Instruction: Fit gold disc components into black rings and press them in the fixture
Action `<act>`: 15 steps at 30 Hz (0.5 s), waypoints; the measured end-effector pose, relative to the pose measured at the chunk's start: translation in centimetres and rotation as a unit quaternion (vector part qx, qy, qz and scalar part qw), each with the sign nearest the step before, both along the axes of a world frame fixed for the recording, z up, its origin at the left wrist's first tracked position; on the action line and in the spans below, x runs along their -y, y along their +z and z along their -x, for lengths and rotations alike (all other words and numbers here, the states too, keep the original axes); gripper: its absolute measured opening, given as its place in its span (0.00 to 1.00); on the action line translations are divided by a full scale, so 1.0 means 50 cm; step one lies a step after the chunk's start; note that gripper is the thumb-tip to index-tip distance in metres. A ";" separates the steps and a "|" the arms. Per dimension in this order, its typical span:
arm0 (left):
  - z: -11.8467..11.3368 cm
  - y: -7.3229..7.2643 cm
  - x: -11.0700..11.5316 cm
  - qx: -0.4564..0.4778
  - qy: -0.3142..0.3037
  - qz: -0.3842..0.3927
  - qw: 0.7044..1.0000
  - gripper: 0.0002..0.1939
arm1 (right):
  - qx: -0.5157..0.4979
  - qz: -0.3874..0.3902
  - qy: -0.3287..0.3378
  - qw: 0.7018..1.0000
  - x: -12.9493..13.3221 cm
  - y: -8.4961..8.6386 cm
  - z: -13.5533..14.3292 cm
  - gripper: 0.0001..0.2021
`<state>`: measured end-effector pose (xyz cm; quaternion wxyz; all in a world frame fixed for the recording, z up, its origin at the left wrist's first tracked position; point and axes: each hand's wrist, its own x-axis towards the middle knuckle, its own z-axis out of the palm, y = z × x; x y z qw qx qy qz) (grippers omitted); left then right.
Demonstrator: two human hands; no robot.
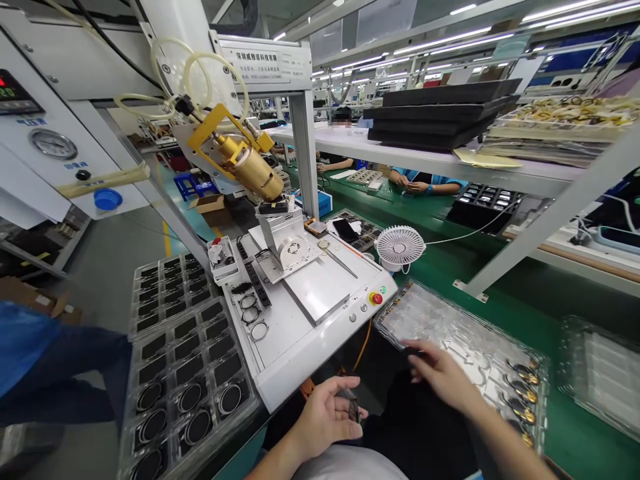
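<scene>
My left hand [330, 415] is low in the middle, palm up with curled fingers, around a small dark part [354, 410]. To its right, my right hand [440, 373] has thumb and fingers together on a dark, thin piece [413, 353], blurred at its edges. That hand is beside a clear plastic tray [435, 313] with several dark and gold parts [523, 390] along its right side. Ahead stands a white machine [280, 383] with a gold cylinder [260, 175] above a metal fixture [290, 247]. Several round rings [259, 330] lie on the machine's left side.
Clear trays with black squares and rings [185, 373] stand at the left. A small white fan [400, 247], a red button [376, 298] and tweezers [343, 261] are ahead. A shelf post [530, 227] rises at the right. Other people sit across the green table; a person in blue is at far left.
</scene>
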<state>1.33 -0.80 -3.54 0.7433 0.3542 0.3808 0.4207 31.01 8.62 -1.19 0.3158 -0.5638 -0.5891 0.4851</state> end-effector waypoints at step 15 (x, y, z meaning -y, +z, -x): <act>0.031 0.027 -0.001 0.108 0.052 0.017 0.993 0.45 | -0.043 -0.216 0.128 0.967 0.047 0.003 0.238 0.13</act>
